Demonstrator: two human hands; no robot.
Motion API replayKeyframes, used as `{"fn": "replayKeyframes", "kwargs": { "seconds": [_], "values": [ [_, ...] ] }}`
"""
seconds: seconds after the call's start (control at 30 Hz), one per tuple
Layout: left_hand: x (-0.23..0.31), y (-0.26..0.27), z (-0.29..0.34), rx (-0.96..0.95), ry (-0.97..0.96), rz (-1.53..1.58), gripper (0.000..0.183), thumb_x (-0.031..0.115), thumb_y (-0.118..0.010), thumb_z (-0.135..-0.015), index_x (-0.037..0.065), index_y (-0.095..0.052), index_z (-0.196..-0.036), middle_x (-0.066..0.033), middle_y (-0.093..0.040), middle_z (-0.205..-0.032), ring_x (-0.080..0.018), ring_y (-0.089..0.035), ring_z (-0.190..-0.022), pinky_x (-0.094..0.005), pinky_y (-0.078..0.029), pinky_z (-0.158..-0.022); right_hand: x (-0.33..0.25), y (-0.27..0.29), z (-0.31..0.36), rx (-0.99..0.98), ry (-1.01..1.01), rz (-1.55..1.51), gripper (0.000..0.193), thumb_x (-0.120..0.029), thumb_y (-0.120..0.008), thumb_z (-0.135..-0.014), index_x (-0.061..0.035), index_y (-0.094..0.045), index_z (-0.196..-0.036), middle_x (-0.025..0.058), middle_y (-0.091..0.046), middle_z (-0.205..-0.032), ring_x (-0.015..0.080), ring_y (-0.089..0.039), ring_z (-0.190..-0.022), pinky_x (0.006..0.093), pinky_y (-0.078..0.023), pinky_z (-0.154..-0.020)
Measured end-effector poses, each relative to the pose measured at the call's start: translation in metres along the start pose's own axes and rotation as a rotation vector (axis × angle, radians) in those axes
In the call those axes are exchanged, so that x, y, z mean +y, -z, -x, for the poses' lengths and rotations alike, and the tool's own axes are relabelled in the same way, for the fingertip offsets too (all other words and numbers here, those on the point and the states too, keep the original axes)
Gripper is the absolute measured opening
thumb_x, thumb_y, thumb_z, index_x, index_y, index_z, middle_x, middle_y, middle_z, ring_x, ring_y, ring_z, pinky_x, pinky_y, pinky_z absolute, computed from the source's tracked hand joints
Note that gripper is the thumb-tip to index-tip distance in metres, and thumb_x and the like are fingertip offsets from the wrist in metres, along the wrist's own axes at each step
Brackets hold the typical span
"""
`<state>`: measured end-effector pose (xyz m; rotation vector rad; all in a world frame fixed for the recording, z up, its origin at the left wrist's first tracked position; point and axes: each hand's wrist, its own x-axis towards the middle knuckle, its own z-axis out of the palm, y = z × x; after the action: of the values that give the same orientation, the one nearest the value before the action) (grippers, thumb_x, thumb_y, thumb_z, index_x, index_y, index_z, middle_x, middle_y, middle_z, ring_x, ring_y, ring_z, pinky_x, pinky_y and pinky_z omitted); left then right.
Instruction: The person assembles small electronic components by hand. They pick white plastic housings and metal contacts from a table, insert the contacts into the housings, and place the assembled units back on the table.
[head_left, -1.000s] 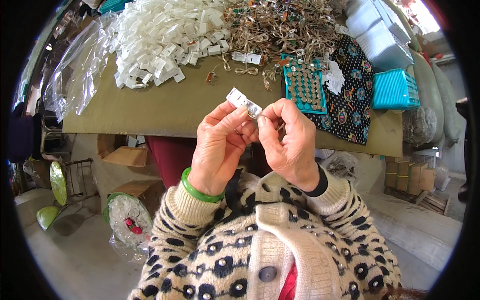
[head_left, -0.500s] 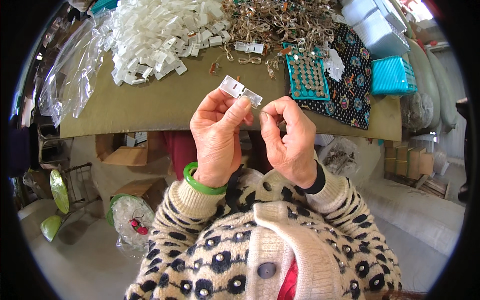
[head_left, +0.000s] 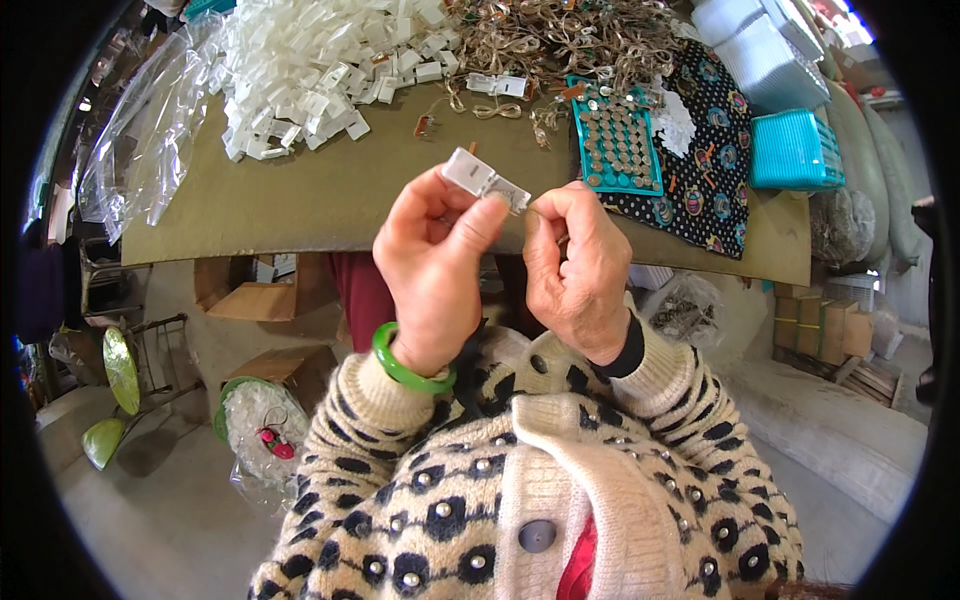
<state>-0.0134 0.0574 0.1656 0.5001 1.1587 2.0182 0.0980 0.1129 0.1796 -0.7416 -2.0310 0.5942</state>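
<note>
My left hand (head_left: 435, 260) holds a small white plastic case (head_left: 468, 172) between thumb and fingers, above the table's near edge. The case lies opened out in two hinged halves, and a small orange tab (head_left: 474, 148) sticks up behind it. At the case's right end, my right hand (head_left: 578, 270) pinches what looks like a thin wire; the fingers mostly hide it. Beyond my hands, a teal tray (head_left: 656, 190) bears rows of round metal button cells.
White plastic cases (head_left: 310, 70) are heaped at the far left, beside a clear plastic bag (head_left: 140, 150). Tangled wire bundles (head_left: 560, 45) lie at the far middle. A patterned dark cloth (head_left: 715, 200) is under the tray, with teal stacked trays (head_left: 795, 150) to its right.
The case has tilted a little in my left hand, its right half turned more downward. My right fingers remain pinched at its right end. The view has shifted slightly.
</note>
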Motion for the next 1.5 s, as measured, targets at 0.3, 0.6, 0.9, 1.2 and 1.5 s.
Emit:
{"fn": "replayKeyframes", "kwargs": {
  "seconds": [0.3,0.6,0.9,1.2,1.5],
  "values": [
    [0.011,-0.012,0.004,-0.151,0.299,0.249,0.024,0.001,-0.065,-0.090,-0.002,-0.060,-0.113,-0.0081,-0.067,-0.089,-0.0138,-0.061,-0.070,-0.0259,-0.051,-0.065,0.004,0.022,0.006,-0.144,-0.699,-0.884,0.007,-0.002,-0.059,-0.091,-0.0016,-0.055,-0.086,0.0016,-0.060,-0.071,0.0059,-0.046,-0.052,0.0233,-0.038,-0.047],
    [0.027,-0.038,0.035,-0.222,0.180,0.134,0.019,-0.002,-0.060,-0.093,-0.005,-0.057,-0.111,-0.0119,-0.068,-0.091,-0.0195,-0.069,-0.075,-0.0316,-0.059,-0.066,-0.007,0.059,0.021,-0.120,-0.567,-1.010,0.017,-0.009,-0.055,-0.096,0.0019,-0.055,-0.109,0.0072,-0.063,-0.095,0.0107,-0.058,-0.080,0.0247,-0.048,-0.074],
    [0.016,-0.053,0.061,-0.391,-0.345,-0.434,0.022,-0.012,-0.072,-0.078,-0.002,-0.069,-0.097,-0.0028,-0.059,-0.081,-0.0089,-0.053,-0.071,-0.0210,-0.044,-0.060,-0.004,0.075,0.031,-0.132,-0.482,-0.904,0.015,0.005,-0.051,-0.089,0.0003,-0.056,-0.102,0.0018,-0.059,-0.092,0.0042,-0.052,-0.079,0.0204,-0.043,-0.068],
    [0.015,-0.044,0.026,-0.359,0.067,-0.174,0.022,-0.007,-0.067,-0.086,-0.005,-0.063,-0.108,-0.0054,-0.065,-0.090,-0.0144,-0.067,-0.080,-0.0250,-0.054,-0.073,0.026,0.093,0.003,-0.221,-0.468,-0.691,0.018,-0.003,-0.054,-0.094,-0.0008,-0.054,-0.112,0.0027,-0.058,-0.101,0.0080,-0.057,-0.084,0.0243,-0.048,-0.072],
    [0.000,-0.063,-0.065,-0.485,0.419,-0.318,0.026,0.000,-0.064,-0.087,-0.008,-0.063,-0.111,-0.0106,-0.070,-0.094,-0.0146,-0.068,-0.078,-0.0294,-0.057,-0.076,0.129,0.107,-0.080,-0.205,0.223,0.566,0.025,0.006,-0.057,-0.077,-0.0033,-0.058,-0.100,0.0104,-0.051,-0.092,0.0267,-0.059,-0.081,0.0366,-0.051,-0.067]
  ]
}}
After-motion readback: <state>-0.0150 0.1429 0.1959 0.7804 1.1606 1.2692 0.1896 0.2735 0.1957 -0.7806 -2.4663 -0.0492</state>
